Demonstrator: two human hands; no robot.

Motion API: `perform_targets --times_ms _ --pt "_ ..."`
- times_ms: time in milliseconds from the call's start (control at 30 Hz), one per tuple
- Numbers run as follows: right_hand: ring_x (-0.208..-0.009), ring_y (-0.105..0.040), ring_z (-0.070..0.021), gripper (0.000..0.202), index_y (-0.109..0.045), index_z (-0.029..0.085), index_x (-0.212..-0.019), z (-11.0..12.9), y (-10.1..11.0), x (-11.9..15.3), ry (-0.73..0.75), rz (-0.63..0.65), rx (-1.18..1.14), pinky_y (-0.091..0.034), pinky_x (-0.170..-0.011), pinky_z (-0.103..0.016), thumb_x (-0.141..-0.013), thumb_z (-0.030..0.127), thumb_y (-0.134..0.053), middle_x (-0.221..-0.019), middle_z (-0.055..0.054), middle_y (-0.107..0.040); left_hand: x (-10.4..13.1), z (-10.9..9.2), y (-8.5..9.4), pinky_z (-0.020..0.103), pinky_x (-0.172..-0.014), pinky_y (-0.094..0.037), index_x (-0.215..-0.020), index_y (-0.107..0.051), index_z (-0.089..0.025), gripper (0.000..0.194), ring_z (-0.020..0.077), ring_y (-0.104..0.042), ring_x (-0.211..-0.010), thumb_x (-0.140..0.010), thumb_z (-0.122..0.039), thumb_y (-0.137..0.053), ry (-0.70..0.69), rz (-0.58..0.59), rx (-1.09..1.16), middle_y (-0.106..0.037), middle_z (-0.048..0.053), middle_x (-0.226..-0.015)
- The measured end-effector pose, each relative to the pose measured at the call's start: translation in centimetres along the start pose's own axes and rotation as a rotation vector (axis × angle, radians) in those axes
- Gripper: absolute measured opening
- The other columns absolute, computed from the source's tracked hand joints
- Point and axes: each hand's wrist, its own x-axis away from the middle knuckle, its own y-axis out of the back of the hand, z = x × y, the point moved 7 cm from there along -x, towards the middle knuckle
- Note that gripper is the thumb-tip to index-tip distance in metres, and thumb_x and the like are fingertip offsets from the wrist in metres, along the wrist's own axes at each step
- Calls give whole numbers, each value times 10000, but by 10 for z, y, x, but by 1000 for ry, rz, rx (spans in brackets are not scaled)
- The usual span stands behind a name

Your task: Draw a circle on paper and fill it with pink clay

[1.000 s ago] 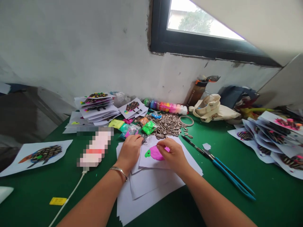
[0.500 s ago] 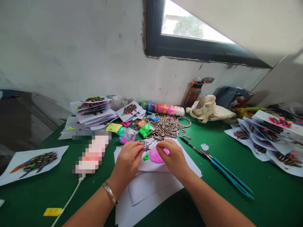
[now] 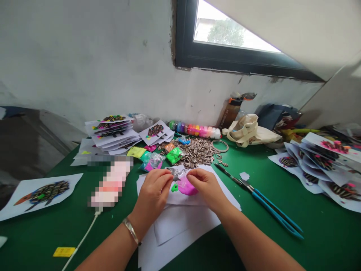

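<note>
My left hand (image 3: 155, 190) is closed in a pinch at the left edge of a clear, greyish plastic packet (image 3: 179, 173). My right hand (image 3: 207, 188) pinches at the packet's right edge, thumb and forefinger together. Its contents look dark but are hard to make out. Just below, a flat pink clay shape (image 3: 186, 187) with a small green clay piece (image 3: 175, 187) at its left lies on a white sheet (image 3: 180, 200). The right fingers cover part of the pink clay. More white paper (image 3: 177, 226) is stacked under and in front of that sheet.
Sunflower seeds (image 3: 197, 150) lie heaped behind the hands, beside bagged green clay (image 3: 175, 155) and a tape ring (image 3: 220, 146). Blue-handled tweezers (image 3: 276, 212) are at right. Stacked seed pictures stand left (image 3: 113, 131) and right (image 3: 318, 162). A white cable (image 3: 84, 237) crosses the front left.
Both hands stay around the packet; the right fingers and wrist have shifted slightly, covering a little more of the pink clay's right side. The whole view has drifted a few pixels.
</note>
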Motion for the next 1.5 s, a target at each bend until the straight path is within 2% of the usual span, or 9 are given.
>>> perform_targets --times_ms 133,233,467,633,867,1100,1233,1300,1500 --pt "-666 -530 -124 123 -688 162 -783 -5 -8 1 -130 108 -300 -400 -644 -255 -775 278 -648 -718 0 -621 0 0 1 384 -901 -499 -997 -658 -175 156 205 -591 -985 -881 -111 -576 14 -5 16 -660 74 -1005" --pt "-672 -546 -127 135 -704 158 -793 -1 -11 2 -136 142 -366 -417 -656 -262 -761 286 -679 -729 -10 -641 1 1 0 392 -919 -502 -993 -665 -181 142 214 -597 -1017 -879 -150 -587 59 19 51 -661 81 -1037" --pt "-775 -591 -165 113 -734 195 -824 21 -10 12 67 144 -171 -454 -719 -286 -813 269 -649 -813 -27 -685 9 4 -10 422 -958 -503 -1067 -660 -209 287 249 -600 -1101 -819 -351 -685 191 110 112 -651 91 -1162" --pt "-783 -593 -161 113 -718 211 -800 29 -10 17 180 145 -96 -460 -744 -284 -840 220 -613 -802 -15 -681 11 3 -13 432 -949 -508 -1072 -660 -218 233 242 -605 -1092 -857 -308 -639 215 107 63 -671 80 -1129" --pt "-715 -586 -153 131 -690 200 -776 42 -14 22 307 122 48 -457 -692 -270 -837 169 -579 -750 -15 -667 5 -15 -3 408 -883 -523 -1056 -648 -191 197 232 -635 -977 -868 -220 -596 84 39 -37 -696 80 -1032" --pt "-702 -582 -147 162 -652 213 -750 47 -17 28 396 117 182 -443 -683 -265 -825 127 -537 -742 -8 -652 4 -14 -5 271 -735 -538 -912 -669 -213 157 168 -673 -813 -868 -162 -528 207 120 103 -721 25 -905" --pt "-680 -562 -143 153 -615 209 -709 48 -17 28 384 107 207 -430 -666 -259 -810 134 -527 -708 -3 -624 2 -13 -1 258 -687 -519 -863 -664 -210 179 156 -658 -756 -871 -147 -497 254 126 97 -712 14 -854" --pt "-681 -559 -142 142 -604 206 -712 48 -18 28 385 93 216 -425 -663 -258 -802 130 -526 -713 -3 -622 1 -15 4 273 -682 -510 -831 -656 -203 165 158 -645 -727 -864 -148 -504 228 100 50 -701 12 -814" --pt "-683 -532 -152 131 -584 203 -725 43 -21 31 408 12 337 -404 -642 -271 -808 128 -516 -706 -9 -599 1 -37 11 325 -714 -517 -825 -633 -181 96 190 -651 -748 -851 -140 -549 -17 18 -129 -702 45 -817"
